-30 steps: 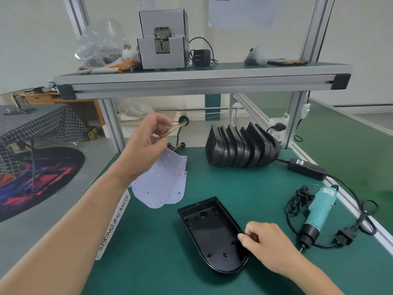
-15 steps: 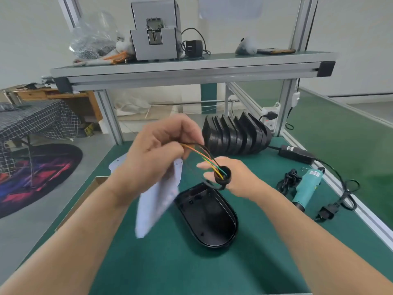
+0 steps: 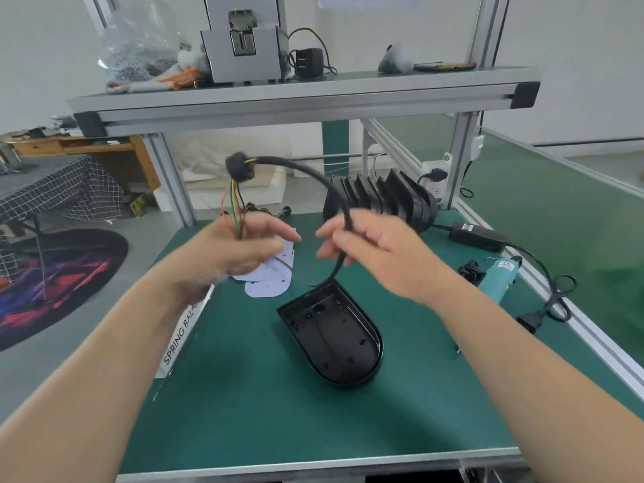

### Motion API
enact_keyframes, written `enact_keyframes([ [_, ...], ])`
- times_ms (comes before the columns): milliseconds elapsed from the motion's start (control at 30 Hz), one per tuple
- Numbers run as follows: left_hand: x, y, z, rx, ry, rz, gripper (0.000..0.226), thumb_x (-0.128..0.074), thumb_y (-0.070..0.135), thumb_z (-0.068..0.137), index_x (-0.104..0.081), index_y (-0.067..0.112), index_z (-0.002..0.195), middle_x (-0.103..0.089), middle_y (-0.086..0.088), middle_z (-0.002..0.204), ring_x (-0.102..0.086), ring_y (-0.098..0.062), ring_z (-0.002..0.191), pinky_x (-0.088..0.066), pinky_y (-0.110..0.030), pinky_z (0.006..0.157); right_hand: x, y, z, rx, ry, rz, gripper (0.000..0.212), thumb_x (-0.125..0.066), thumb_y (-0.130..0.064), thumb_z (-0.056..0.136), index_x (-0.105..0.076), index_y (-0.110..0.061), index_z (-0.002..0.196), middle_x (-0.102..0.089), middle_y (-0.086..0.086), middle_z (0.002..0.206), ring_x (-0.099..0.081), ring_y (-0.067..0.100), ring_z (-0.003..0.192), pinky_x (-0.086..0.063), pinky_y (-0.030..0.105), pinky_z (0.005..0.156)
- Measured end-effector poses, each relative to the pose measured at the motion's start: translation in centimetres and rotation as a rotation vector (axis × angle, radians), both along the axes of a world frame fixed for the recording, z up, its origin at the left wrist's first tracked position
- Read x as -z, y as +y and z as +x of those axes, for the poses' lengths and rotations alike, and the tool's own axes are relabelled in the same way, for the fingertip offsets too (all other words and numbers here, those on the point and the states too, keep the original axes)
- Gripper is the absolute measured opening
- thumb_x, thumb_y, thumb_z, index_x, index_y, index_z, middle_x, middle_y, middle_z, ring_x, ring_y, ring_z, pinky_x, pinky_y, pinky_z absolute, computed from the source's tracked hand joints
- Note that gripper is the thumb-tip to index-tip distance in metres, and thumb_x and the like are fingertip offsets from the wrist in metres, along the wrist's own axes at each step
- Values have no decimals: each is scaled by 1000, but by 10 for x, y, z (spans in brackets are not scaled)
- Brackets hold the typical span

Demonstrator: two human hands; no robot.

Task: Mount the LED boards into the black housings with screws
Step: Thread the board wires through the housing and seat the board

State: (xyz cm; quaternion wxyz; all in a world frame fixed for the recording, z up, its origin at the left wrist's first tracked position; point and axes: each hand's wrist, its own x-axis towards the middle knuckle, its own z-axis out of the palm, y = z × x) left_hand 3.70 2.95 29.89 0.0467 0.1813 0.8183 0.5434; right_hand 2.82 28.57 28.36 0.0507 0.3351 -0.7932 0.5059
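Early stage. Left hand pinches coloured wires; right hand grips black cable, both above bench. Black housing lies open and empty there; LED boards loose beside it, unmounted. Electric screwdriver lies untouched, no screws in yet

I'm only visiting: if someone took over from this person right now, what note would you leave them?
Left hand pinches the coloured wires. Right hand grips the black cable they come out of. Both are raised above the green mat.
An open black housing lies empty on the mat, with LED boards beyond it, spare housings stacked behind and the screwdriver at right.
Done: nothing mounted yet.
Left: seat a board, drive the screws.
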Motion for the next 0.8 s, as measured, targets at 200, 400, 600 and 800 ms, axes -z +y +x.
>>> enact_keyframes([
  [200, 28, 20, -14, 69, -135, -320, 57, -75, 15, 81, -62, 53, 122, -53, 3, 74, -44, -14, 62, -38, -20, 64, -55, -20, 4, -48, 31, -430, 15, -51, -9, 104, -65, -10, 98, -74, 1, 74, -63, 9, 68, -44, 18, 56],
  [400, 13, 29, -7, 178, -129, -228, 11, -70, 16, 90, -79, 20, 95, -70, -8, 73, -52, -12, 63, -43, -16, 62, -71, -31, -9, -183, -97, -603, 22, -47, -18, 106, -66, -6, 105, -74, 4, 89, -65, 14, 79, -50, 21, 65],
  [600, -36, 19, 8, 96, 134, 140, 18, -64, 27, 88, -78, 17, 94, -70, -7, 73, -52, -8, 55, -37, -12, 49, -4, -8, -28, -7, -172, 247, 54, -60, 5, 91, -59, -30, 133, -54, -1, 123, -57, 16, 82, -53, 34, 79],
  [800, -35, 20, -6, 70, 106, 241, 23, -55, 19, 93, -76, 15, 105, -70, -3, 76, -49, -9, 50, -31, -14, 42, 32, -25, -30, 69, -132, 96, 15, -60, -19, 100, -75, -18, 103, -72, 8, 97, -66, 23, 87, -58, 32, 81],
])
